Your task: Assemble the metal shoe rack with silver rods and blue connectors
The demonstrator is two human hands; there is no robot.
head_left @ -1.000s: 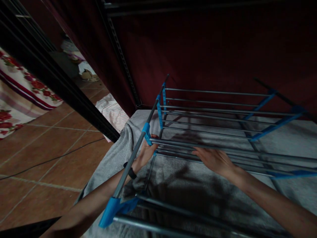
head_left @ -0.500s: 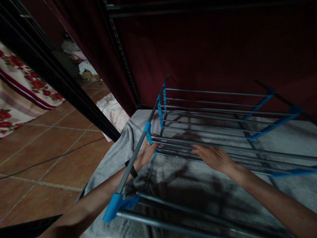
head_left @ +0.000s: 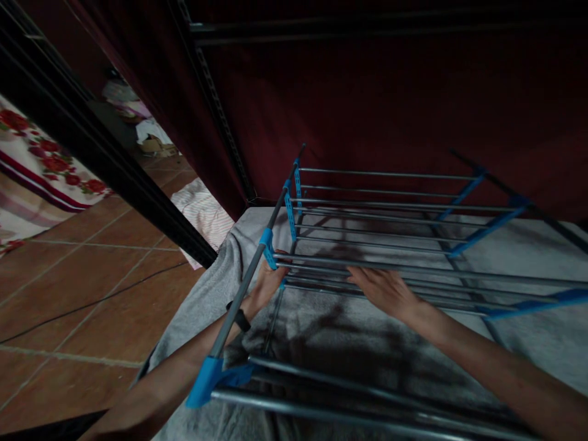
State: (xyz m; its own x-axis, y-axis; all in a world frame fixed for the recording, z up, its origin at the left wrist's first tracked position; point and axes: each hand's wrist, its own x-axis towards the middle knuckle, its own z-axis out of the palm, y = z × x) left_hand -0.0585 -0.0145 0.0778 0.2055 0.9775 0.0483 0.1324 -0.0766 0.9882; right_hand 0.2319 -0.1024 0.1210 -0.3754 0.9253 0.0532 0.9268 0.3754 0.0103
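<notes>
A metal rack (head_left: 386,215) with thin grey rods and blue plastic joints spans the view, resting on a grey blanket. Behind the side tube, my left hand (head_left: 269,283) closes around the rack's near-middle blue joint (head_left: 267,245); some of its fingers are hidden by the joint and rods. A dark band circles that wrist. My right hand (head_left: 383,293) lies palm down against the middle rods, its fingers stretched out and the fingertips touching the top one. Its thumb is hidden.
The grey blanket (head_left: 321,331) covers the surface beneath. A black post (head_left: 114,165) slants across the left, near a dark red curtain (head_left: 390,110). Beyond lie a tiled floor (head_left: 105,275) with a thin cable (head_left: 96,301), a striped cloth (head_left: 204,211) and a floral cloth (head_left: 50,159).
The view has shifted slightly, so the rack and both hands appear a little farther left. Both hands keep their places on the rack.
</notes>
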